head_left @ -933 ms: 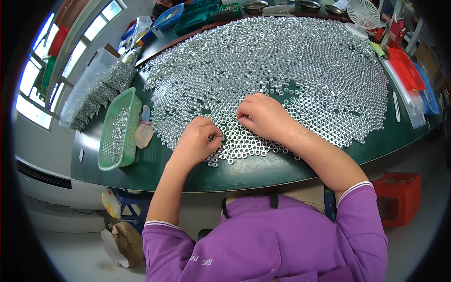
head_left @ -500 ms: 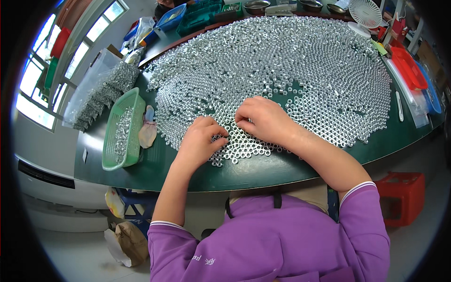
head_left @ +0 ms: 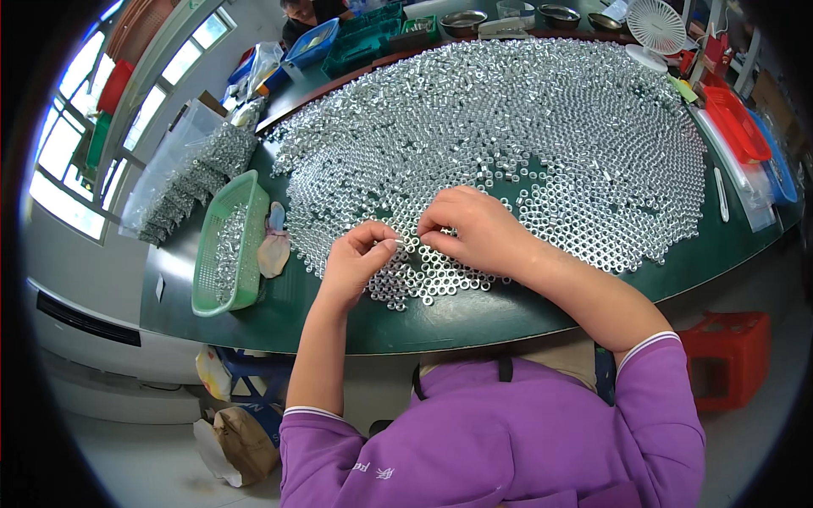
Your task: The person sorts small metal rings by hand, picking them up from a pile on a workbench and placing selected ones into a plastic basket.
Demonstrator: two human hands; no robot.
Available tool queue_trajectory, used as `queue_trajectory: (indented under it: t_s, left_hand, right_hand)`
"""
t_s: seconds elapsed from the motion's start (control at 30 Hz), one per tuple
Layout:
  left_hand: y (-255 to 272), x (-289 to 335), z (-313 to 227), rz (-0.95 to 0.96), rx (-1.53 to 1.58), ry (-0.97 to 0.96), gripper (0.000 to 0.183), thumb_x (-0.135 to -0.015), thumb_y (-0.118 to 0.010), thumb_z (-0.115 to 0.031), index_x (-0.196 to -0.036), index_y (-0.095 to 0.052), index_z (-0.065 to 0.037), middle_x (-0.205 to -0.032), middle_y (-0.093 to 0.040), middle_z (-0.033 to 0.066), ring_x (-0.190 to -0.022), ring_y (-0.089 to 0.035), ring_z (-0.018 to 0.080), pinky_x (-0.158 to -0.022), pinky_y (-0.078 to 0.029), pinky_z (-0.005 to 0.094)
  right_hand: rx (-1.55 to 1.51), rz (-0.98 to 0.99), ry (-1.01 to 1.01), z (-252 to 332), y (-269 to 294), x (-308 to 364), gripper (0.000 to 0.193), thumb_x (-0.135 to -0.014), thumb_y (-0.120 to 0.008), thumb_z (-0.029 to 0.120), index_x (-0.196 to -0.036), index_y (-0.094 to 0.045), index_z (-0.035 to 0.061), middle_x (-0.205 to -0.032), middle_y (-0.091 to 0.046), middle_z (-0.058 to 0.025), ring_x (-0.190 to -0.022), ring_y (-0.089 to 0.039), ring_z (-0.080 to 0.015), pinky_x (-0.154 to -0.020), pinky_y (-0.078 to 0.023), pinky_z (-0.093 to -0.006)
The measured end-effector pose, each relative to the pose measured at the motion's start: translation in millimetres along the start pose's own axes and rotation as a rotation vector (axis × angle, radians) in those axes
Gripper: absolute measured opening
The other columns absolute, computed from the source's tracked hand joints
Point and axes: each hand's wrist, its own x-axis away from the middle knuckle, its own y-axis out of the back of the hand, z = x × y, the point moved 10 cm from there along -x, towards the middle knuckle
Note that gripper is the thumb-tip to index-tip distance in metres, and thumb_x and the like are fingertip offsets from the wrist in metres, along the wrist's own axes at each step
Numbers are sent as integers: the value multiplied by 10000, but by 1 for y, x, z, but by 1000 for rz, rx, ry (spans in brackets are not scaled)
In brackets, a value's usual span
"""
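Note:
A broad spread of small silvery metal rings (head_left: 576,224) covers much of the green table, most of them standing with their holes facing up. At its near edge, my left hand (head_left: 358,264) is closed in a pinch of thumb and forefinger. A tiny bright bit shows at those fingertips, too small to name. My right hand (head_left: 468,222) is just to the right, with its thumb and fingers also pinched together over the rings. Whatever it may hold is hidden. The two sets of fingertips nearly meet, with a small gap between them.
A green plastic basket (head_left: 252,245) with metal parts stands at the left, beside filled clear bags (head_left: 190,186). On the right are a red tray (head_left: 735,125), a white pen-like tool (head_left: 721,195) and a white fan (head_left: 657,30). A person (head_left: 301,12) is across the table.
My hands have come closer together, and my left thumb and forefinger have closed into a pinch. Some rings by my left hand have shifted, opening a dark gap among them.

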Motion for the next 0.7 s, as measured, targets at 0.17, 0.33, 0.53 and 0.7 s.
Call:
queue_trajectory:
  t_s: [0.17, 0.33, 0.53, 0.7]
  left_hand:
    - [-29, 11, 13, 167, 806, 103, 201, -856, -592, -235, -902, -591, -39, -864, -568, 28, -778, -514, 106, -683, -432, 237]
    - [-47, 21, 13, 161, 986, 204, 208, -863, -586, -257, -915, -596, -56, -902, -577, 41, -816, -520, 128, -712, -445, 264]
    - [-46, 25, 15, 159, 1013, 184, 206, -859, -594, -254, -930, -598, -61, -904, -581, 45, -815, -528, 125, -714, -448, 265]
    - [32, 42, -21, -175, 287, -156, 103, -817, -614, -131, -877, -593, -51, -891, -557, 23, -790, -503, 118, -706, -421, 259]
  right_hand:
    - [-157, -69, 39, 27, 8, -3, 142, -760, -631, 165, -880, -625, 90, -839, -602, -56, -836, -562, -243, -758, -446, -357]
    - [-137, -185, 96, 35, 17, -2, 143, -736, -652, 153, -864, -619, 101, -825, -596, -44, -808, -566, -239, -735, -450, -349]
    - [-75, -176, 166, 44, 18, -2, 130, -729, -658, 150, -840, -613, 99, -822, -593, -42, -805, -566, -238, -721, -448, -352]
    - [-34, -182, 170, 40, 19, 1, 128, -737, -658, 145, -847, -613, 98, -832, -598, -40, -806, -569, -234, -724, -448, -350]
